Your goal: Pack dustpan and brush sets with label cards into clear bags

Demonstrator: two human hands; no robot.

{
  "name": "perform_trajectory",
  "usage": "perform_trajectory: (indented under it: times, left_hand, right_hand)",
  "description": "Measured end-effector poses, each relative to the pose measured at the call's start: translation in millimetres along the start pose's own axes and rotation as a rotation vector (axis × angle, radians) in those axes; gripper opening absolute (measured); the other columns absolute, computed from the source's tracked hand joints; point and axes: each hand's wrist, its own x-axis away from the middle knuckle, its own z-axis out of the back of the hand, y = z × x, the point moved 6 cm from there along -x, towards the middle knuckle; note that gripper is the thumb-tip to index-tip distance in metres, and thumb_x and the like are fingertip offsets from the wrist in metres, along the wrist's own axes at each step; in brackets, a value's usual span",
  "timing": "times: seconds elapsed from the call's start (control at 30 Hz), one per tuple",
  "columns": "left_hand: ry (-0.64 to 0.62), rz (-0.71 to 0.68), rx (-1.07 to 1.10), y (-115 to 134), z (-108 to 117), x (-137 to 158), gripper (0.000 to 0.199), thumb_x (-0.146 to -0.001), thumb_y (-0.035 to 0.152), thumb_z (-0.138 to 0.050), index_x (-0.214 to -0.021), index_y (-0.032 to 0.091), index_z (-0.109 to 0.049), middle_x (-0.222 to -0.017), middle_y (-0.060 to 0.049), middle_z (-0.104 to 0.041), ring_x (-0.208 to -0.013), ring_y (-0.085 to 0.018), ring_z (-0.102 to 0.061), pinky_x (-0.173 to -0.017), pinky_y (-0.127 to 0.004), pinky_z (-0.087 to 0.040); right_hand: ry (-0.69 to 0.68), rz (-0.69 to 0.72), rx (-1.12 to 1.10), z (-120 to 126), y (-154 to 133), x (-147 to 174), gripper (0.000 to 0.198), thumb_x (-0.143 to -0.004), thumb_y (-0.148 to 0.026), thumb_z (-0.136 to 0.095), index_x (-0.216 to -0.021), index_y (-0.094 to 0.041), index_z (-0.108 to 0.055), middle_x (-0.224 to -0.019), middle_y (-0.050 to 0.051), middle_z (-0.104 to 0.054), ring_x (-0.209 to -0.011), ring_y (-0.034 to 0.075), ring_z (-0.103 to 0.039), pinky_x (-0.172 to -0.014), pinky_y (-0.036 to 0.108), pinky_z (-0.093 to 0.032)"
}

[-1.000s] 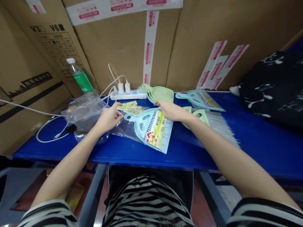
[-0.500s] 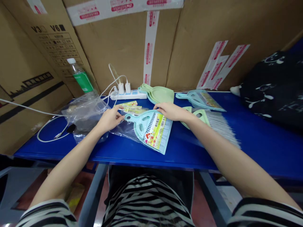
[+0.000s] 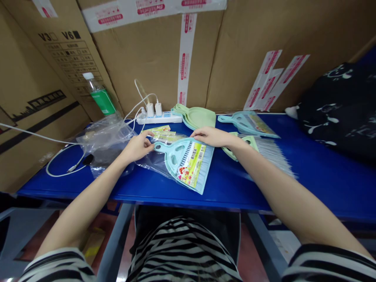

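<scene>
Two bare hands flank a light blue dustpan-and-brush set (image 3: 185, 152), which we see lying at the centre of the frame on the blue table (image 3: 141, 190). Its handle points left, beside clear plastic film (image 3: 151, 161). We find the left hand (image 3: 137, 148) left of centre, fingers curled and narrowly spaced at the handle's tip; whether they pinch film, handle or nothing, we cannot tell. The right hand (image 3: 212, 137), just right of centre, bends its fingers at the set's upper edge, but we cannot tell whether it grips. In our judgement, the film could snag on the handle and tear if tugged askew, and the set could swivel if pressed too lightly. We would also watch the yellow cards (image 3: 164, 135), just above the handle in the frame: sliding film could drag them along.
</scene>
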Motion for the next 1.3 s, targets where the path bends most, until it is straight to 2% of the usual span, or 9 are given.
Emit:
perform_trajectory:
  times: [0.3, 0.5, 0.67, 0.87, 0.97, 1.13, 1.3]
  left_hand:
    - [0.032, 0.017, -0.001, -1.5, 4.7, 0.9, 0.034, -0.072, 0.015, -0.055, -0.105, 0.02, -0.048, -0.056, 0.009, -0.061, -0.053, -0.014, -0.059, -0.059, -0.025, -0.041]
    - [0.013, 0.039, -0.012, -2.5, 1.5, -1.0, 0.023, -0.079, 0.022, -0.055, -0.101, 0.021, -0.048, -0.054, 0.009, -0.058, -0.05, -0.014, -0.056, -0.057, -0.025, -0.039]
    - [0.022, 0.037, -0.008, -4.0, 0.8, -1.3, 0.024, -0.08, 0.018, -0.052, -0.104, 0.021, -0.048, -0.052, 0.011, -0.052, -0.048, -0.013, -0.052, -0.058, -0.024, -0.038]
    - [0.01, 0.04, -0.017, -3.8, 1.3, 0.0, 0.031, -0.079, 0.013, -0.048, -0.109, 0.02, -0.046, -0.051, 0.012, -0.049, -0.048, -0.012, -0.049, -0.061, -0.025, -0.038]
    - [0.006, 0.058, -0.05, -3.7, 2.6, 0.6, 0.032, -0.08, 0.013, -0.047, -0.111, 0.019, -0.045, -0.051, 0.012, -0.047, -0.047, -0.013, -0.047, -0.061, -0.026, -0.038]
    - [0.002, 0.041, -0.083, -3.0, 3.3, 1.0, 0.032, -0.081, 0.012, -0.046, -0.112, 0.019, -0.045, -0.052, 0.011, -0.048, -0.05, -0.014, -0.049, -0.064, -0.027, -0.039]
    - [0.006, 0.055, -0.127, -5.2, 4.6, 0.5, 0.034, -0.081, 0.011, -0.045, -0.114, 0.018, -0.044, -0.052, 0.01, -0.048, -0.052, -0.016, -0.051, -0.065, -0.028, -0.039]
  right_hand:
    - [-0.046, -0.074, -0.352, -5.6, 11.7, 0.3, 0.027, -0.093, -0.023, -0.049, -0.102, -0.014, -0.073, -0.112, 0.012, -0.074, -0.097, 0.021, -0.069, -0.081, 0.03, -0.054]
    - [-0.115, -0.131, -0.603, -12.9, 20.3, -1.8, 0.021, -0.092, -0.024, -0.057, -0.101, -0.015, -0.074, -0.111, 0.01, -0.074, -0.094, 0.018, -0.069, -0.079, 0.027, -0.055]
    - [-0.156, -0.132, -0.759, -16.7, 25.4, -5.0, 0.018, -0.087, -0.026, -0.067, -0.099, -0.016, -0.075, -0.109, 0.008, -0.074, -0.096, 0.017, -0.068, -0.086, 0.028, -0.054]
    - [-0.196, -0.145, -0.817, -20.2, 24.6, -4.8, 0.011, -0.089, -0.024, -0.066, -0.09, -0.018, -0.076, -0.098, 0.004, -0.076, -0.09, 0.014, -0.069, -0.087, 0.027, -0.054]
    - [-0.188, -0.175, -0.844, -20.3, 22.6, -4.5, 0.021, -0.095, -0.024, -0.058, -0.086, -0.019, -0.076, -0.093, 0.004, -0.075, -0.086, 0.013, -0.068, -0.085, 0.024, -0.055]
    - [-0.177, -0.259, -0.862, -20.8, 22.5, -3.9, 0.038, -0.103, -0.031, -0.04, -0.093, -0.02, -0.075, -0.093, 0.005, -0.075, -0.084, 0.014, -0.069, -0.082, 0.023, -0.056]
    - [-0.184, -0.283, -0.879, -20.8, 20.7, -2.3, 0.041, -0.104, -0.031, -0.037, -0.086, -0.018, -0.072, -0.09, 0.005, -0.075, -0.077, 0.011, -0.068, -0.078, 0.021, -0.057]
